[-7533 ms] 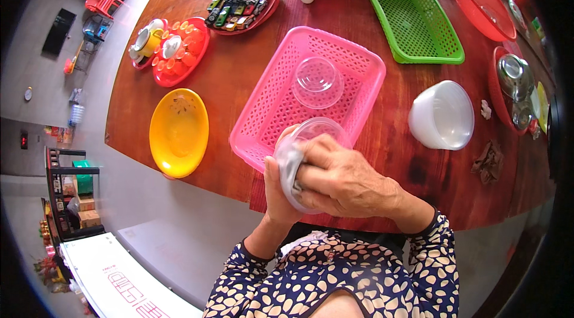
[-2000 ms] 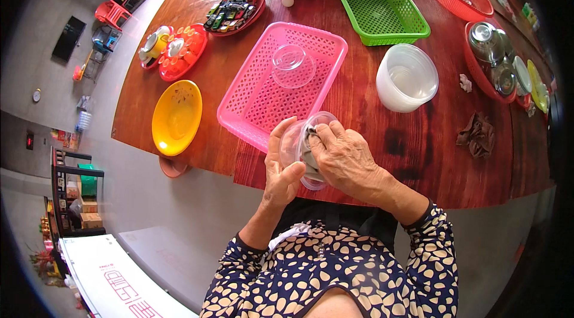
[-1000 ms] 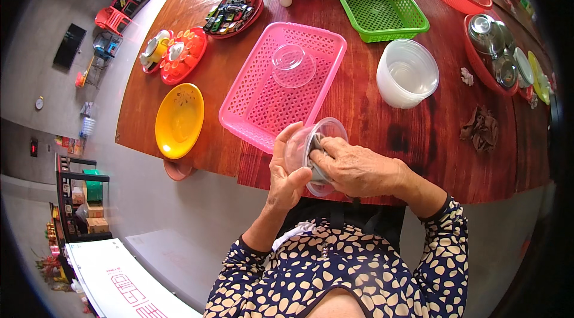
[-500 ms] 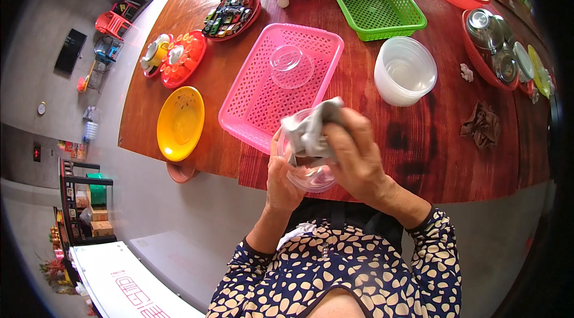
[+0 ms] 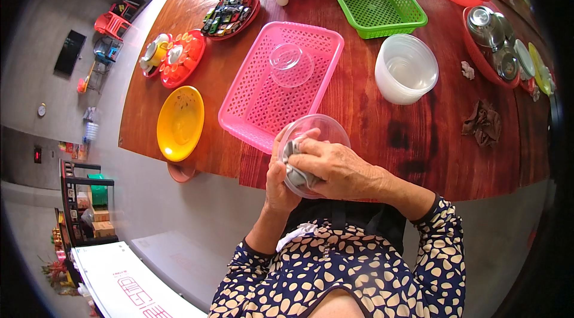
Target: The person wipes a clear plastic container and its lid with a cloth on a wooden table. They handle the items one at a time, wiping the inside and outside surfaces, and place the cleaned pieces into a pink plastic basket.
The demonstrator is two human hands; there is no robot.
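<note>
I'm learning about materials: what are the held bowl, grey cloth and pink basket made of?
Held bowl: probably smooth plastic; it's see-through with glints.
Grey cloth: seemingly soft, dull fabric; it bunches in folds.
Pink basket: likely moulded plastic; glossy rim, regular holes.

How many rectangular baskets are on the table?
2: the pink basket, just beyond the left hand, and the green basket, farther back and rightward. Others could be hidden in the far-right clutter.

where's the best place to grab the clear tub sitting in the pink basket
Probably from above, around its sides just below the raised end. The clear tub appears upside down, narrow base up and wide rim down on the floor of the pink basket. The narrow end looks easier to span, and the basket's walls would hinder a low approach.
</note>
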